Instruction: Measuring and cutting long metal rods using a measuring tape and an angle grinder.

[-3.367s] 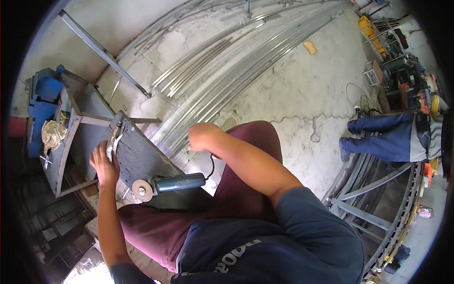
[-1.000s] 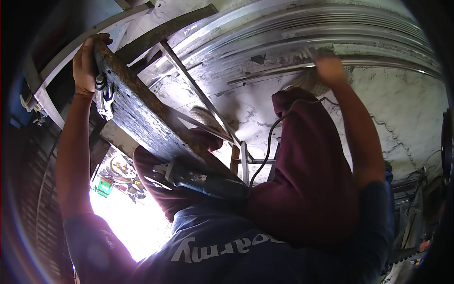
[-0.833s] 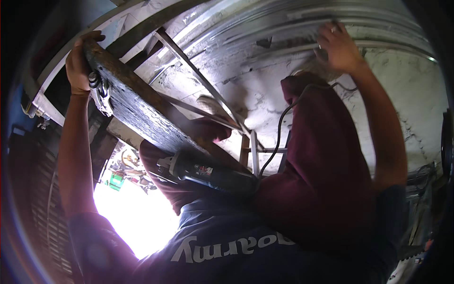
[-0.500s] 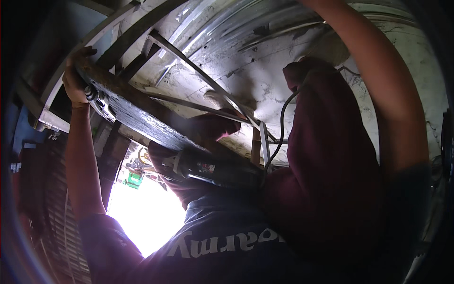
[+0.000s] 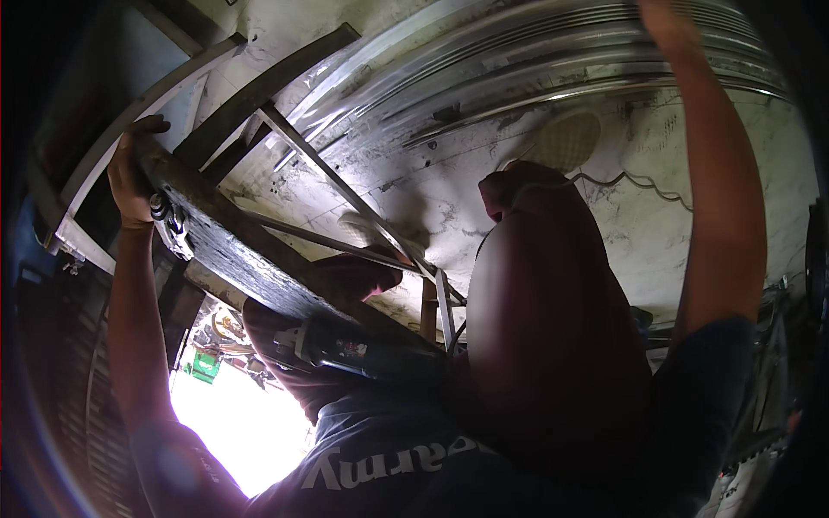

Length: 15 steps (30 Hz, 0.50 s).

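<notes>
My left hand point(image 5: 131, 177) is at the far left end of a thick, worn board point(image 5: 259, 263), its fingers curled over the end. Close beside that hand, a small metal fitting point(image 5: 173, 226) sits on the board's side. Far up at the right edge of the view, my right hand point(image 5: 669, 30) is smeared by motion and partly cut off, so its fingers cannot be made out. It is nearest to a bundle of long shiny metal bars point(image 5: 553, 65) on the floor. By my lap lies a dark cylindrical tool body point(image 5: 371, 350) with stickers on it.
Thin metal legs point(image 5: 337, 181) cross beneath the board. Curved-looking metal frame bars point(image 5: 268, 86) stand at the upper left. A cable point(image 5: 635, 179) runs over the stained pale floor point(image 5: 622, 233). My bent knee point(image 5: 527, 224) is to the right, and a green object point(image 5: 205, 367) shows near the bright opening.
My right hand has moved right, toward the far right end of the bars. The view has shifted, showing more of them. My left hand stays at the board's end.
</notes>
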Each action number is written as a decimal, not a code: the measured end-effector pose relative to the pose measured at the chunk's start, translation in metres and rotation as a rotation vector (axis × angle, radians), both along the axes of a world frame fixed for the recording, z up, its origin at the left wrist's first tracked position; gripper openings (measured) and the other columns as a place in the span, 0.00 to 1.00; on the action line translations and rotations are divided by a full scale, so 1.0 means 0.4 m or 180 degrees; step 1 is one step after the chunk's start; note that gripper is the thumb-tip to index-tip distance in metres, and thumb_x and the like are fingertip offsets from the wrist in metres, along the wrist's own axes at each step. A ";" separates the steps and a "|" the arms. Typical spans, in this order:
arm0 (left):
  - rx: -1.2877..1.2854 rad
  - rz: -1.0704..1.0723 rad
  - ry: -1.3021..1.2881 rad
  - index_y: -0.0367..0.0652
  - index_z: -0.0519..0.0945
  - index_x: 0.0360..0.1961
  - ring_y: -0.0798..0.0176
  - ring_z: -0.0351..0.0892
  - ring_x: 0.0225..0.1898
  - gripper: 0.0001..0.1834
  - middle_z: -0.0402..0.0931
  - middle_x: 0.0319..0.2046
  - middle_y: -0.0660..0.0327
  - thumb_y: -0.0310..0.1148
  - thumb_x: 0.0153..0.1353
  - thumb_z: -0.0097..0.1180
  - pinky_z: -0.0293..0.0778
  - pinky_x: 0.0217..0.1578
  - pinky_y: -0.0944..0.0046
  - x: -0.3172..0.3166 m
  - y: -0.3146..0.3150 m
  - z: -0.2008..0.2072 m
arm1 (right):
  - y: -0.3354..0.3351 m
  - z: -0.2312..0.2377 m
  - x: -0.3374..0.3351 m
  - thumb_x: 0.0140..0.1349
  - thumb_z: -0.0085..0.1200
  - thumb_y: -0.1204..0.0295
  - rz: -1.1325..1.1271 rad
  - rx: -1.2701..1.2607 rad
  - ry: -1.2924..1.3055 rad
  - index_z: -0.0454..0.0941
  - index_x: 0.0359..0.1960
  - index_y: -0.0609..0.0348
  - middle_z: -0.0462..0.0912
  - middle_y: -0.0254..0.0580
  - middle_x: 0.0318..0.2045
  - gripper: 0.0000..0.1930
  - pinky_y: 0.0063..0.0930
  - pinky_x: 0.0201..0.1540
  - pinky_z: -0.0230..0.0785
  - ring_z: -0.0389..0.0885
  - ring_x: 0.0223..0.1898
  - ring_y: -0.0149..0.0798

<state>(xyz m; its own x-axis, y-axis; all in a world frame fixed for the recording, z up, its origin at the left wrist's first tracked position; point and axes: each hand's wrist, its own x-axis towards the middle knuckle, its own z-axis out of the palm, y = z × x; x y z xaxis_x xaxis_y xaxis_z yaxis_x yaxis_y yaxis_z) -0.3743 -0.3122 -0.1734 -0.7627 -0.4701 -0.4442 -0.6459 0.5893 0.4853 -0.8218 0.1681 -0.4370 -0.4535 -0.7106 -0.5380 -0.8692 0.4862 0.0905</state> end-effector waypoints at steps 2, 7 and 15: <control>-0.0092 -0.0374 0.0210 0.29 0.81 0.51 0.55 0.81 0.51 0.31 0.83 0.48 0.49 0.43 0.78 0.28 0.69 0.60 0.59 -0.002 0.005 -0.011 | 0.069 -0.005 -0.121 0.74 0.46 0.62 -0.0440 0.0413 0.0922 0.75 0.63 0.72 0.70 0.66 0.65 0.25 0.64 0.60 0.66 0.66 0.65 0.62; -0.0279 -0.0333 0.0209 0.29 0.82 0.49 0.56 0.82 0.48 0.30 0.84 0.45 0.49 0.42 0.77 0.30 0.71 0.57 0.61 0.001 0.028 -0.007 | -0.014 0.023 -0.043 0.68 0.48 0.66 -0.0292 0.0368 0.0768 0.71 0.65 0.58 0.70 0.54 0.66 0.24 0.53 0.72 0.53 0.69 0.67 0.52; -0.0111 0.0025 0.0237 0.29 0.82 0.48 0.56 0.83 0.45 0.29 0.85 0.41 0.49 0.41 0.77 0.31 0.73 0.53 0.61 -0.013 0.035 -0.009 | -0.096 -0.132 0.416 0.67 0.58 0.66 0.0582 -0.1616 0.0051 0.75 0.62 0.54 0.76 0.43 0.56 0.22 0.63 0.69 0.61 0.75 0.62 0.47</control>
